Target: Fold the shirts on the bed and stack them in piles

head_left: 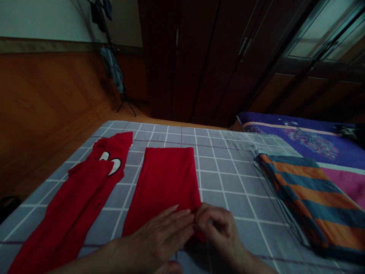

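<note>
A red cloth garment [168,179], folded into a flat rectangle, lies in front of me on a grey checked bedsheet [225,179]. My left hand [162,236] rests on its near part, fingers stretched out and held flat. At the near right edge of the garment, my right hand [219,232] is closed, thumb against fingers, pinching the red cloth. The two hands' fingertips meet there. To the left lies another red garment [82,201], loosely folded lengthwise, with a white eye-shaped print near its far end.
Folded cloth with orange and blue stripes [313,194] lies at the right. Beyond it is a purple and pink bedcover [299,140]. A dark wardrobe [194,61] stands past the bed's far edge, and a clothes stand [114,72] holds hanging items.
</note>
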Motion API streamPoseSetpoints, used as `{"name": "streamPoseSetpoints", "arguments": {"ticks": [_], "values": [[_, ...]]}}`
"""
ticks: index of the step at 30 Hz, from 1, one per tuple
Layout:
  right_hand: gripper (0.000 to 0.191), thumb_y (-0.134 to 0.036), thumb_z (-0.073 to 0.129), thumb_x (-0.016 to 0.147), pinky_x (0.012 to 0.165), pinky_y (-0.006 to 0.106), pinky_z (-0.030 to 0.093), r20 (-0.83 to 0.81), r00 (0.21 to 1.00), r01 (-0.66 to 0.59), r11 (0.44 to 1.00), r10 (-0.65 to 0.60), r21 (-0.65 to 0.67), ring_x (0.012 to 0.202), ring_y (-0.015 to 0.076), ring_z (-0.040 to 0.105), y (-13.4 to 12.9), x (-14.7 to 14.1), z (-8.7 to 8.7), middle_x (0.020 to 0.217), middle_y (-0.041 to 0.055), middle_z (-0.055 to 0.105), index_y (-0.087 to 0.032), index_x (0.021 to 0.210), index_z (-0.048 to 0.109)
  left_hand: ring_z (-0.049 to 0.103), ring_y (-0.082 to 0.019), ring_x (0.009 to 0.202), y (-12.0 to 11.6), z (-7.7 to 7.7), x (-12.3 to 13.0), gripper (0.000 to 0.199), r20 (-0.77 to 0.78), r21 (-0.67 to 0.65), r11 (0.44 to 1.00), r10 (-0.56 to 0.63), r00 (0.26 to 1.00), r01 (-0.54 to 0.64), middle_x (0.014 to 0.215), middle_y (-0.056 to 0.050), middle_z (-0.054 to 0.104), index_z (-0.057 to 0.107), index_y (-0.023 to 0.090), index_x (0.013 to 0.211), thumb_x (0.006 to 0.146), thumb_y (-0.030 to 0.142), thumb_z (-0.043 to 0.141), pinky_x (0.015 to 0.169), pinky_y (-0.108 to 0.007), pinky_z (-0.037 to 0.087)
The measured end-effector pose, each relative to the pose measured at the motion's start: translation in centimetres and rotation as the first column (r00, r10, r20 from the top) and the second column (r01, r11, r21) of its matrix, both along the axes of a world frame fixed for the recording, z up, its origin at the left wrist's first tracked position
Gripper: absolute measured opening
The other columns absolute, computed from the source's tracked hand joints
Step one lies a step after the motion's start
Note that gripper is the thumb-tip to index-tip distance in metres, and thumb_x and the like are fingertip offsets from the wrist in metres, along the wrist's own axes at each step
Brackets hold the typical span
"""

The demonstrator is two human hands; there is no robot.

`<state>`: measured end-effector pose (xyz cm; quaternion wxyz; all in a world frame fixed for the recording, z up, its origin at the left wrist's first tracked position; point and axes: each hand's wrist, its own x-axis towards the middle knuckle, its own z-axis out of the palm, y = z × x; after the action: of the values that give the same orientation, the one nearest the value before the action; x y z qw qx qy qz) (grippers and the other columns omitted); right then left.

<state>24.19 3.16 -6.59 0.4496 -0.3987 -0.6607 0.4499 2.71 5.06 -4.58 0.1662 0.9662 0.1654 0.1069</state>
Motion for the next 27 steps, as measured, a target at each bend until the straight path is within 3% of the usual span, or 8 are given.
{"name": "streamPoseSetpoints", "arguments": {"ticks": [3,6,9,13,18,20,23,27], "values": [[0.024,-0.034,0.058,0.083,0.066,0.028,0.043,-0.282,0.954,0.002,0.941,-0.103,-0.338,0.067,0.0152,0.055,1.2,0.8,0.0,0.068,0.0029,0.061,-0.018,0.066,0.062,0.033,-0.029,0.135,-0.2,-0.6,0.0,0.077,-0.06,0.055,0.998,-0.023,0.998,0.026,0.145,-0.02,0.037,0.033,0.01,0.139,0.079,0.041,0.069,0.108,-0.039,0.036],[0.021,-0.039,0.063,0.081,0.08,0.032,0.043,-0.314,0.945,-0.024,0.932,-0.097,-0.361,0.084,0.0185,0.059,1.9,1.2,0.3,0.085,0.0056,0.066,-0.019,0.074,0.068,0.035,-0.025,0.134,-0.2,-1.5,0.4,0.055,-0.014,0.147,0.987,-0.066,0.998,0.067,0.14,-0.014,0.046,0.037,0.01,0.137,0.089,0.031,0.056,0.112,-0.038,0.027],[0.027,-0.045,0.061,0.083,0.088,0.035,0.042,-0.306,0.952,-0.135,0.916,0.014,-0.378,0.098,0.0206,0.059,1.9,1.1,1.1,0.102,0.0088,0.066,-0.02,0.087,0.071,0.036,-0.019,0.133,-0.1,-2.4,1.0,0.041,0.045,0.286,0.954,-0.11,0.993,0.093,0.135,-0.005,0.053,0.039,0.012,0.137,0.097,0.021,0.04,0.115,-0.035,0.02],[0.047,-0.055,0.059,0.081,0.087,0.037,0.044,-0.363,0.906,-0.395,0.739,0.216,-0.545,0.1,0.0222,0.061,3.9,0.9,1.5,0.108,0.0141,0.065,-0.016,0.108,0.066,0.037,-0.02,0.132,0.1,-2.8,1.2,0.041,-0.021,0.375,0.914,-0.158,0.987,0.154,0.14,-0.002,0.048,0.038,0.014,0.138,0.099,0.024,0.035,0.11,-0.033,0.03],[0.055,-0.062,0.053,0.082,0.084,0.038,0.047,-0.455,0.868,-0.482,0.568,0.202,-0.667,0.088,0.0214,0.066,13.2,1.7,1.5,0.104,0.013,0.067,-0.015,0.112,0.057,0.042,-0.019,0.129,0.4,-3.0,1.1,0.038,-0.049,0.377,0.907,-0.183,0.982,0.188,0.14,-0.003,0.047,0.042,0.017,0.135,0.098,0.028,0.037,0.105,-0.034,0.036],[0.053,-0.061,0.045,0.087,0.083,0.039,0.048,-0.423,0.896,-0.412,0.6,0.132,-0.686,0.084,0.0216,0.067,17.5,2.0,1.5,0.094,0.0121,0.068,-0.014,0.108,0.057,0.044,-0.02,0.127,0.4,-3.4,1.3,0.037,-0.054,0.371,0.908,-0.188,0.981,0.195,0.139,-0.003,0.049,0.044,0.018,0.133,0.098,0.029,0.039,0.104,-0.036,0.037],[0.046,-0.056,0.045,0.088,0.079,0.041,0.05,-0.336,0.939,-0.173,0.745,-0.073,-0.644,0.077,0.0211,0.065,22.1,1.5,1.5,0.089,0.0125,0.067,-0.013,0.101,0.056,0.047,-0.02,0.125,0.4,-3.7,1.5,0.034,-0.013,0.409,0.898,-0.175,0.985,0.165,0.137,-0.001,0.051,0.047,0.021,0.13,0.098,0.029,0.039,0.102,-0.036,0.038],[0.024,-0.037,0.062,0.082,0.085,0.032,0.048,-0.341,0.913,0.02,0.856,-0.227,-0.516,0.076,0.0136,0.062,21.9,-1.0,1.8,0.097,0.0072,0.064,-0.017,0.096,0.058,0.048,-0.018,0.124,0.7,-2.1,1.1,0.035,-0.073,0.366,0.906,-0.201,0.977,0.214,0.138,-0.001,0.05,0.046,0.021,0.132,0.098,0.027,0.037,0.098,-0.034,0.042]]}}
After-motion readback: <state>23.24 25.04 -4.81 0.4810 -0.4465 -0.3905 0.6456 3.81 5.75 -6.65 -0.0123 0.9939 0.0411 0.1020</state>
